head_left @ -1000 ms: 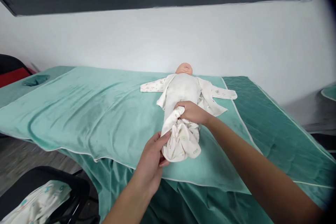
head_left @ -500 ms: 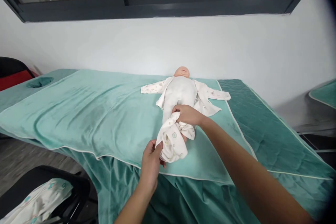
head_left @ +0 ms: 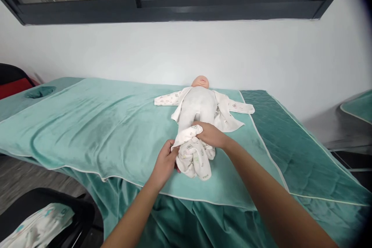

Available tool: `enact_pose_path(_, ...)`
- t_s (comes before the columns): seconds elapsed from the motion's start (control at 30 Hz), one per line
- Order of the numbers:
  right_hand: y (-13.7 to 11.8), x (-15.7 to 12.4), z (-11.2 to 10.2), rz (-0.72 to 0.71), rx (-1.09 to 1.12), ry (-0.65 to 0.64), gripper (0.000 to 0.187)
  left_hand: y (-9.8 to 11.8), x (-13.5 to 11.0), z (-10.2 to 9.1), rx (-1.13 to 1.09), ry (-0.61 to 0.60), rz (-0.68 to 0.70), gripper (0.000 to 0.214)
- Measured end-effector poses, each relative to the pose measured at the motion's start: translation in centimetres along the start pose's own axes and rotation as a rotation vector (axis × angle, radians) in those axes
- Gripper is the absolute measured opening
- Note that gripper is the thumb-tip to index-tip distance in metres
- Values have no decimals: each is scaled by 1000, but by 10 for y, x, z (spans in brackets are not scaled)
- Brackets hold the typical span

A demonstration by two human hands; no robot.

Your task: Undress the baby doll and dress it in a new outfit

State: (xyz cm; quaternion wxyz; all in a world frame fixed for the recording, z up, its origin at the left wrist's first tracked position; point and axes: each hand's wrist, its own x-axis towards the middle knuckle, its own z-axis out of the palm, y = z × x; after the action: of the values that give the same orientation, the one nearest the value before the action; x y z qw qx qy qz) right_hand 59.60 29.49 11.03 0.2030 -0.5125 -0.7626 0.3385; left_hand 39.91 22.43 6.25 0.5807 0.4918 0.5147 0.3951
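A baby doll (head_left: 200,100) with a pale cloth body lies on its back, its head toward the wall. An open white printed baby jacket (head_left: 226,115) is on its arms and spread out at both sides. White printed baby pants (head_left: 193,159) are bunched around the doll's lower legs. My left hand (head_left: 167,159) pinches the left edge of the pants, low by the doll's foot. My right hand (head_left: 209,133) grips the upper edge of the pants between the doll's legs, its fingertips partly covered by the cloth. The feet are hidden in the fabric.
The doll lies on a light green sheet (head_left: 116,124) over a bed with a dark green quilted cover (head_left: 290,135). A face hole (head_left: 40,92) is at the far left. A black chair (head_left: 84,209) with printed white cloth (head_left: 40,224) stands front left. Behind is a white wall with a barred window.
The pants' edge has been drawn up higher over the leg on the left, and the cloth hangs differently. My left hand has risen slightly, and my right hand has slid down a little.
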Motion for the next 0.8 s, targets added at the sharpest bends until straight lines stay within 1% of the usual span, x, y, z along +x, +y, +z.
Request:
enact_pose_path(0.07, 2, -1, 0, -17, 113, -10, 21, 1, 7, -4, 14, -25, 22, 52)
enact_pose_path(0.17, 4, -3, -1, -45, 261, -27, 26, 6, 15, -9, 112, 13, 103, 46)
enact_pose_path(0.3, 10, -3, -2, 32, 416, -25, 38, 17, 25, -18, 300, 37, 200, 43)
enact_pose_path(0.43, 17, -2, 1, 56, 545, -65, 53, 25, 41, -28, 372, 85, 234, 43)
enact_pose_path(0.53, 15, -4, 0, 76, 540, -67, 55, 25, 57, -32, 392, 83, 291, 42)
enact_pose_path(0.63, 8, -8, -3, 88, 488, -48, 54, 26, 74, -31, 405, 86, 335, 43)
enact_pose_path(0.73, 1, -10, -4, 70, 446, -57, 51, 36, 92, -27, 464, 105, 385, 47)
enact_pose_path(0.8, -1, -9, -4, 59, 427, -52, 53, 44, 104, -24, 539, 123, 423, 49)
